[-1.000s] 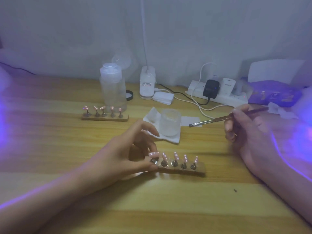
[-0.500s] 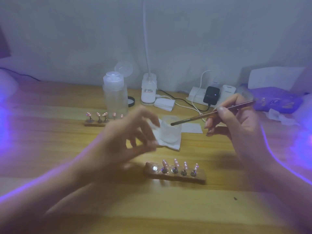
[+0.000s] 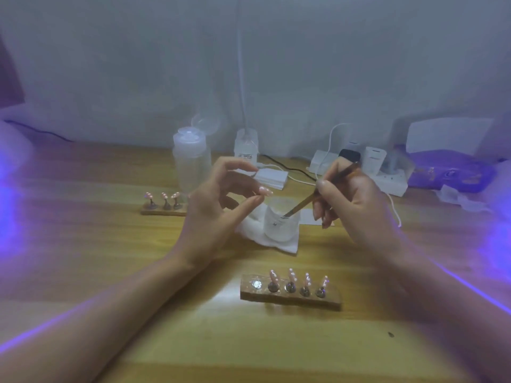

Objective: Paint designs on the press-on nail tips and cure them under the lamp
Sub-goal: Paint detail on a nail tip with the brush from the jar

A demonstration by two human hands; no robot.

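My left hand [image 3: 221, 205] is raised above the table and pinches one pink nail tip [image 3: 266, 191] between thumb and fingers. My right hand [image 3: 351, 200] grips a thin brush [image 3: 312, 199], whose tip dips into a small frosted cup [image 3: 280, 223]. In front of me a wooden holder [image 3: 290, 298] carries several pink tips on stands, and its leftmost post is bare. A second wooden holder [image 3: 163, 211] with pink tips lies further back on the left, partly hidden by my left hand.
The cup stands on a white wipe [image 3: 279, 244]. Behind it are a clear pump bottle [image 3: 190, 164], a white lamp base [image 3: 246, 147], a power strip with plugs and cables [image 3: 387, 175], and a purple pack [image 3: 448, 172] at the right.
My left hand lifted one tip off the near holder's left post and raised it. My right hand swung the brush left and down into the cup.
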